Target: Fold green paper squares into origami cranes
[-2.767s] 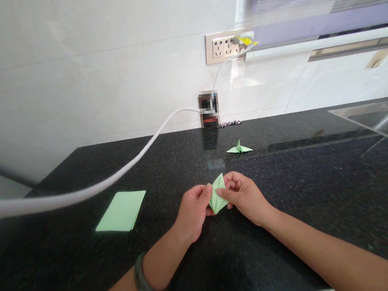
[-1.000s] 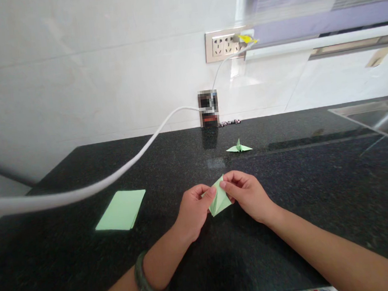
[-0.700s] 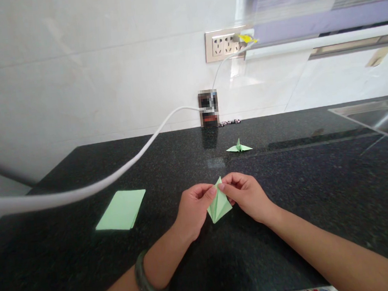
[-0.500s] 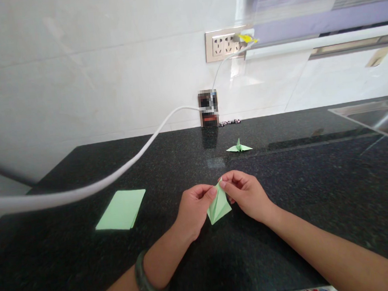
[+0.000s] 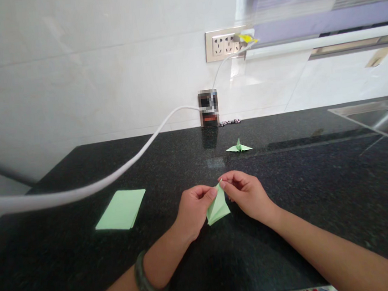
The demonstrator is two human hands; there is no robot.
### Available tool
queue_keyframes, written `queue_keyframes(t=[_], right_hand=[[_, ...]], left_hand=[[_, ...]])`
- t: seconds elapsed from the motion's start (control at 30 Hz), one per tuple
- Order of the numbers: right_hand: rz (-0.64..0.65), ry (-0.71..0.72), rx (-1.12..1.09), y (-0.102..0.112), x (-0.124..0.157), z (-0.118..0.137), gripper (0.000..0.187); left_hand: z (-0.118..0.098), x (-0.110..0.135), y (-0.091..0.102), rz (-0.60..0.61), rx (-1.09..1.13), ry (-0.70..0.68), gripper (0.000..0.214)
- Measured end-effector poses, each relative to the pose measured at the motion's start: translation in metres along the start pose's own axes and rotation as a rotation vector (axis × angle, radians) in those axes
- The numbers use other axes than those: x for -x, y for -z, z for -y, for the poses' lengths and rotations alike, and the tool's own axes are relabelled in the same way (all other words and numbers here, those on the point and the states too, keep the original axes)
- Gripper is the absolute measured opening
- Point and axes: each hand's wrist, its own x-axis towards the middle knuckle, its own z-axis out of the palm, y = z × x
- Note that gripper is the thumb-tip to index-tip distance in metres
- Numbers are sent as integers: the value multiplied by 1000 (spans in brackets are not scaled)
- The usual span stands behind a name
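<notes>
A light green folded paper piece (image 5: 218, 207), kite-shaped, is held just above the black countertop (image 5: 304, 189). My left hand (image 5: 193, 207) pinches its upper left edge with thumb and fingers. My right hand (image 5: 245, 193) pinches the top tip from the right. Both hands meet at the top point of the paper. A dark bracelet (image 5: 144, 280) sits on my left wrist.
A stack of light green paper sheets (image 5: 121, 210) lies to the left. A finished green paper crane (image 5: 238, 147) stands farther back. A white cable (image 5: 98, 184) crosses the left side toward a small device (image 5: 208, 109) by the wall. A wall socket (image 5: 223, 45) and a sink edge (image 5: 376, 116) are at the right.
The folded paper has turned and dropped slightly between my fingers, its lower point now further left. My fingertips have closed at its top tip. Everything else on the counter stayed put.
</notes>
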Motion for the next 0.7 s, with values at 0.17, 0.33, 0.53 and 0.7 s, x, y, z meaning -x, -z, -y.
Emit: queue_keyframes(t=[0.17,0.33,0.53,0.7], right_hand=[[11,-4,13,1,0,1,16],[17,0,24,0,1,2,18],[28,-41,-32,0,2,3,19],[33,-125,-156,-1,1,6,22]], left_hand=[[0,0,0,5,-19,3,26],[-1,1,0,2,-38,6,26],[-5,3,0,-5,-81,-15,27],[-6,3,0,-26,-93,-39,27]])
